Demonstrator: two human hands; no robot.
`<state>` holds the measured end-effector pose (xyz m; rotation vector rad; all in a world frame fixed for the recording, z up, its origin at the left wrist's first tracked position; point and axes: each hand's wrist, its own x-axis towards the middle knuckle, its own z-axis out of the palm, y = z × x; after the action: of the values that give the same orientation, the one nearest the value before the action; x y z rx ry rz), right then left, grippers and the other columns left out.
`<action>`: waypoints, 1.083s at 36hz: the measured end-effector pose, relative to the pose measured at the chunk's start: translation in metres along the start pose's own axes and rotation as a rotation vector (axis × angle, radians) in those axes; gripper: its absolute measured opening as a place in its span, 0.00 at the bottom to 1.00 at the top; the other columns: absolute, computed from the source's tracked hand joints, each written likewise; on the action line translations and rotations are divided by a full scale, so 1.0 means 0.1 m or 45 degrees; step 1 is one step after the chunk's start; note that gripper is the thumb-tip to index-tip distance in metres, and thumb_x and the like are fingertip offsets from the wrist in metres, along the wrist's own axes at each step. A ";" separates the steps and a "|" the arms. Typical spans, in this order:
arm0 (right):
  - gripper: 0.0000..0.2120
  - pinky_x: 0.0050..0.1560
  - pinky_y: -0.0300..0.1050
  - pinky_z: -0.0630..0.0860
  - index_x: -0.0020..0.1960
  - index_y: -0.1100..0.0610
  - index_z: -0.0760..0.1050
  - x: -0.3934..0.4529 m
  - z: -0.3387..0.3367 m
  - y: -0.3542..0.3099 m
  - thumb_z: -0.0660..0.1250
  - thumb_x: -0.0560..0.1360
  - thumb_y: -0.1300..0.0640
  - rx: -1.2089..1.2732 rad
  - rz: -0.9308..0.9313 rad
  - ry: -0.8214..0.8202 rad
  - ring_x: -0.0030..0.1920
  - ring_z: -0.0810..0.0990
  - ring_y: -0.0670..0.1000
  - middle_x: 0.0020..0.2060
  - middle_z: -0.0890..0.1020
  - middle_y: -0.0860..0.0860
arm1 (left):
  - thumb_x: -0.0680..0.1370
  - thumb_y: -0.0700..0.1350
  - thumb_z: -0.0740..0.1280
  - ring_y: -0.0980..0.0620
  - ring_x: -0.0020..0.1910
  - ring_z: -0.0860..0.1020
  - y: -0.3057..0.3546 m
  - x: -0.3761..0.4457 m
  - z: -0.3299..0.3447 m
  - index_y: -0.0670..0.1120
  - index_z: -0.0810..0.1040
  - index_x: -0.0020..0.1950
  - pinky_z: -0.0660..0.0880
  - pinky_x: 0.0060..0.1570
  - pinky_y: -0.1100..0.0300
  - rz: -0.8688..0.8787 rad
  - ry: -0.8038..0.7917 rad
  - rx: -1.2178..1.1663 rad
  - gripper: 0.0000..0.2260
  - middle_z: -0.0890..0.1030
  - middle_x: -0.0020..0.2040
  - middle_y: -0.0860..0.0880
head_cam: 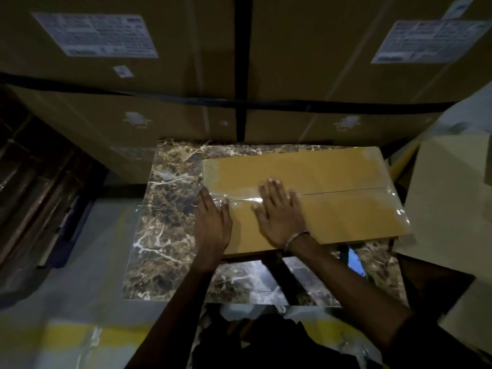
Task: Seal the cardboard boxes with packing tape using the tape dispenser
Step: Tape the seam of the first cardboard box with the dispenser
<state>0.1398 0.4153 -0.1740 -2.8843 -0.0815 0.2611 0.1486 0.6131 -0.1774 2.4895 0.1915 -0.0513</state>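
A person presses clear packing tape (241, 199) flat along the centre seam of a cardboard box (332, 209) lying on a marble-patterned table (170, 209), with large labelled cartons (119, 75) stacked behind. The left hand (213, 227) rests at the box's left edge, fingers straight over the tape end where it meets the corner; the right hand (279, 214) lies palm-down on the seam with fingers spread, gripping nothing. The step in hand appears to be smoothing a strip already laid on the left part of the seam; the seam to the right of the hand looks bare (though wrinkled film shows at the far right edge). No tape dispenser can be made out. The next move probably calls for taking it up and running tape over the rest.
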 end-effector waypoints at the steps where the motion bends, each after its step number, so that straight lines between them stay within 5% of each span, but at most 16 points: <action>1: 0.33 0.81 0.62 0.43 0.85 0.48 0.43 -0.03 -0.06 0.24 0.43 0.85 0.35 -0.027 0.094 0.020 0.84 0.40 0.52 0.84 0.45 0.49 | 0.88 0.58 0.53 0.33 0.75 0.69 0.01 -0.01 0.02 0.37 0.54 0.84 0.74 0.68 0.40 -0.010 0.019 0.025 0.33 0.63 0.81 0.34; 7: 0.41 0.80 0.63 0.39 0.85 0.49 0.40 -0.25 -0.49 1.73 0.37 0.80 0.26 -0.098 0.641 0.084 0.83 0.39 0.52 0.84 0.43 0.48 | 0.87 0.60 0.56 0.33 0.73 0.72 0.05 -0.02 0.05 0.39 0.56 0.84 0.74 0.66 0.39 -0.059 0.054 0.087 0.33 0.66 0.80 0.35; 12: 0.43 0.80 0.66 0.46 0.85 0.52 0.44 -0.49 -0.63 2.34 0.36 0.80 0.26 -0.011 0.828 0.150 0.84 0.43 0.52 0.84 0.46 0.51 | 0.87 0.59 0.54 0.31 0.71 0.73 0.17 -0.06 0.04 0.39 0.56 0.84 0.76 0.62 0.36 -0.093 0.065 0.195 0.32 0.64 0.81 0.36; 17: 0.43 0.72 0.65 0.67 0.84 0.55 0.48 -0.28 -0.75 2.44 0.42 0.80 0.27 0.282 0.803 0.184 0.77 0.63 0.63 0.80 0.60 0.58 | 0.86 0.62 0.54 0.28 0.67 0.75 0.16 -0.06 0.03 0.40 0.56 0.84 0.76 0.58 0.34 -0.100 0.053 0.263 0.34 0.65 0.80 0.35; 21: 0.42 0.71 0.61 0.68 0.84 0.56 0.48 0.30 -0.93 2.61 0.44 0.81 0.28 0.395 0.738 0.200 0.76 0.67 0.65 0.81 0.60 0.59 | 0.86 0.64 0.54 0.29 0.68 0.75 0.15 -0.05 0.03 0.41 0.56 0.85 0.76 0.58 0.34 -0.109 0.058 0.281 0.35 0.64 0.81 0.37; 27: 0.36 0.70 0.64 0.68 0.81 0.39 0.53 0.88 -1.15 2.94 0.42 0.78 0.24 0.456 0.618 0.025 0.73 0.70 0.67 0.76 0.71 0.60 | 0.85 0.66 0.55 0.31 0.71 0.73 0.18 -0.03 0.07 0.45 0.54 0.85 0.74 0.61 0.33 -0.180 0.105 0.221 0.35 0.63 0.82 0.40; 34: 0.33 0.76 0.64 0.59 0.83 0.37 0.43 0.42 -1.05 3.05 0.49 0.83 0.31 0.912 0.650 -0.024 0.80 0.59 0.65 0.84 0.54 0.52 | 0.85 0.66 0.56 0.28 0.65 0.77 0.22 -0.04 0.10 0.46 0.56 0.83 0.76 0.55 0.34 -0.235 0.131 0.260 0.34 0.66 0.79 0.39; 37: 0.32 0.72 0.66 0.67 0.83 0.38 0.51 -0.10 -0.82 3.06 0.47 0.82 0.29 0.817 0.647 0.030 0.74 0.69 0.66 0.79 0.67 0.55 | 0.85 0.65 0.56 0.28 0.65 0.76 0.23 -0.05 0.10 0.45 0.56 0.83 0.76 0.55 0.34 -0.240 0.137 0.274 0.34 0.66 0.79 0.38; 39: 0.30 0.56 0.64 0.76 0.79 0.46 0.63 -0.45 -0.69 2.94 0.45 0.84 0.32 0.627 0.725 0.181 0.58 0.79 0.71 0.63 0.80 0.65 | 0.85 0.65 0.57 0.28 0.63 0.77 0.25 -0.06 0.09 0.45 0.56 0.83 0.76 0.54 0.34 -0.234 0.146 0.268 0.34 0.66 0.79 0.38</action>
<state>0.1185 0.1105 -0.1728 -2.3595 0.7298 0.1440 0.1462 0.5872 -0.1695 2.6791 0.4861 -0.0054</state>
